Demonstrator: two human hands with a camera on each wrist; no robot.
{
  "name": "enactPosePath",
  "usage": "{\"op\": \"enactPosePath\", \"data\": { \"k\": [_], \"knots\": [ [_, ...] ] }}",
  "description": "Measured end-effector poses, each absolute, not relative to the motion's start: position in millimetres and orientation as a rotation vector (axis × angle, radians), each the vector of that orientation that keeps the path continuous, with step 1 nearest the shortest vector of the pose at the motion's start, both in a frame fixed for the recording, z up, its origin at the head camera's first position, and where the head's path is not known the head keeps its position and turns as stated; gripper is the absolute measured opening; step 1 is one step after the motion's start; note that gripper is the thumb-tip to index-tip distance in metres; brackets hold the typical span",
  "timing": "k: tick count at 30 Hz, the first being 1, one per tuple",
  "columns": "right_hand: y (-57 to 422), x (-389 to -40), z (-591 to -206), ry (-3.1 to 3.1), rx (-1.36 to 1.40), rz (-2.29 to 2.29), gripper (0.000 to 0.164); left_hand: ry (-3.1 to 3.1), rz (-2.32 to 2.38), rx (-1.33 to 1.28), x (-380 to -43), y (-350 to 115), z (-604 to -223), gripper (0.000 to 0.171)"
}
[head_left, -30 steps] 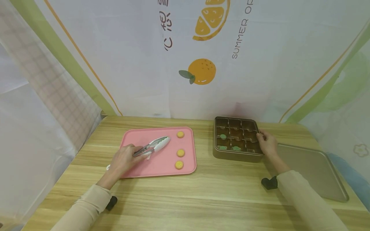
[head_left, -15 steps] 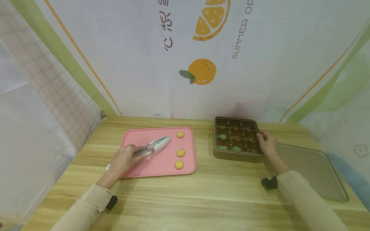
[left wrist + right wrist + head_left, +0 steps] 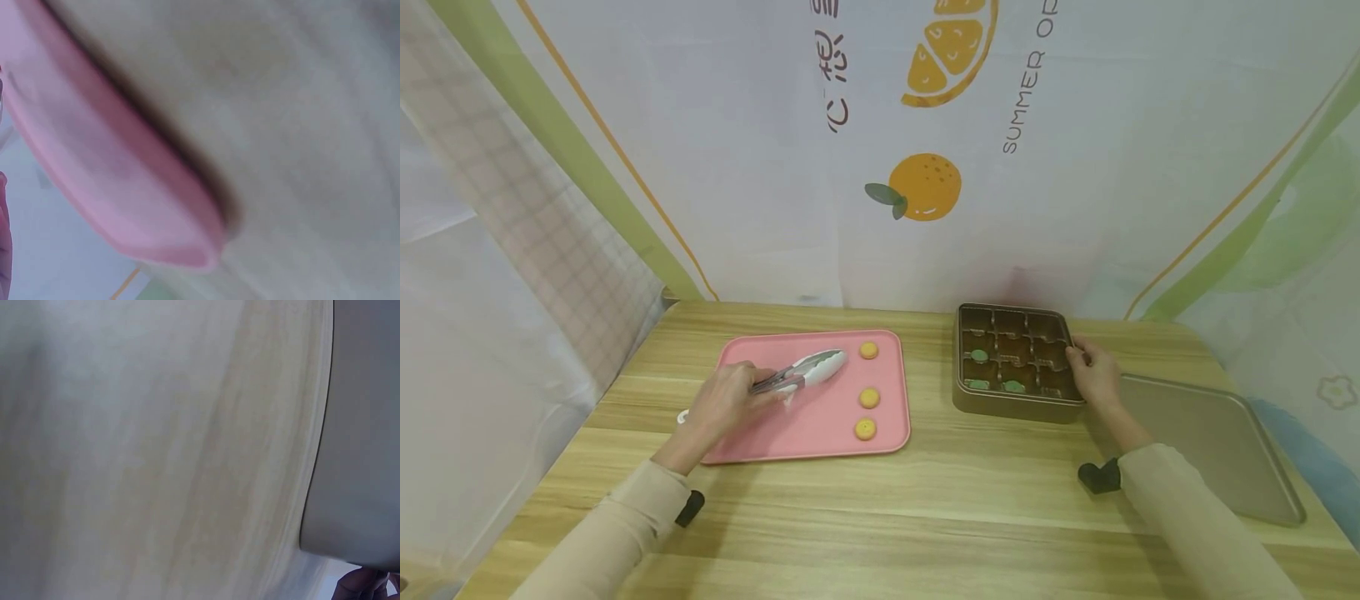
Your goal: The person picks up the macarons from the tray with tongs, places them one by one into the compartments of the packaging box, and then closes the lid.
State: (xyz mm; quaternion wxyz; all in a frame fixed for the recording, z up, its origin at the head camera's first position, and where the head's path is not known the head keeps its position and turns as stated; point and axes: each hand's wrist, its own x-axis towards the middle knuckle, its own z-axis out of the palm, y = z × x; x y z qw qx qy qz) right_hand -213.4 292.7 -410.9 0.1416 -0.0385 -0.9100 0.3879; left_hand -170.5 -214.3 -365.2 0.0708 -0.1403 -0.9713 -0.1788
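Note:
My left hand [image 3: 726, 408] grips a pair of metal tongs [image 3: 805, 372] with white tips, held over the left part of a pink tray [image 3: 820, 446]. Down the tray's right side lie three small yellow round cookies [image 3: 869, 397], apart from the tongs' tips. My right hand [image 3: 1093, 372] holds the right wall of a square brown box [image 3: 1015, 404], thumb at its rim. Dividers split the box into small compartments. Green round pieces [image 3: 1013, 387] sit in three of them, towards the left and front. In the right wrist view, fingertips [image 3: 359, 584] show beside the box wall [image 3: 356, 456].
To the right of the box a flat bronze tray or lid [image 3: 1210, 442] lies on the wooden table [image 3: 925, 517], partly under the right forearm. A white curtain [image 3: 737, 208] with orange prints hangs behind the table's far edge.
My left hand with the tongs has moved slightly away from me, and the tongs' arms look closer together. The right hand, box and cookies stay where they were.

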Motion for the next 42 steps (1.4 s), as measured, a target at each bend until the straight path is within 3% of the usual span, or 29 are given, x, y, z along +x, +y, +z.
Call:
{"op": "enactPosePath", "data": {
  "k": [19, 32, 42],
  "knots": [
    [296.0, -213.4, -411.1, -2.618, -0.086, 1.099, 0.037, -2.903, -0.495, -0.563, -186.8, -192.2, -343.3, 0.022],
    [295.9, -213.7, -411.8, -2.621, -0.121, 1.138, 0.037, -2.93, -0.538, -0.644, -199.7, -144.1, -318.6, 0.045],
    [293.5, -214.0, -409.8, -2.644, -0.132, 1.162, 0.039, -2.905, -0.484, -0.784, -213.4, -95.0, -308.9, 0.04]
  ]
}}
